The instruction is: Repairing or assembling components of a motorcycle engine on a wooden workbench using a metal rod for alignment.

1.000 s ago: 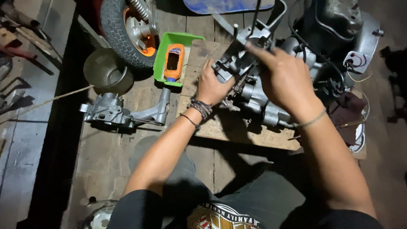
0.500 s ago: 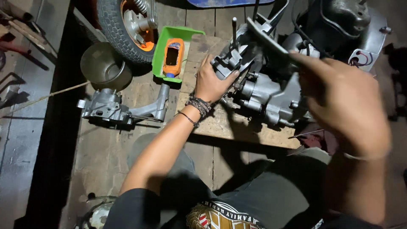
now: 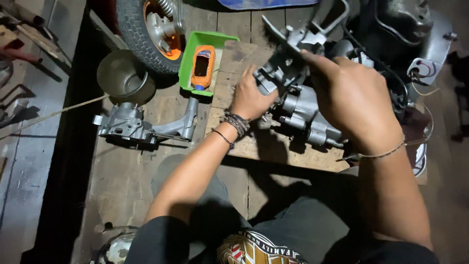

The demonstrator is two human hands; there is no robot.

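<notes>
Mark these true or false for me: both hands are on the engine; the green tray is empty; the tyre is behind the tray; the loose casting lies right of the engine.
1. Both hands are on the engine. True: the left hand and the right hand grip it.
2. The green tray is empty. False: an orange tool lies in it.
3. The tyre is behind the tray. True.
4. The loose casting lies right of the engine. False: it lies left.
</notes>
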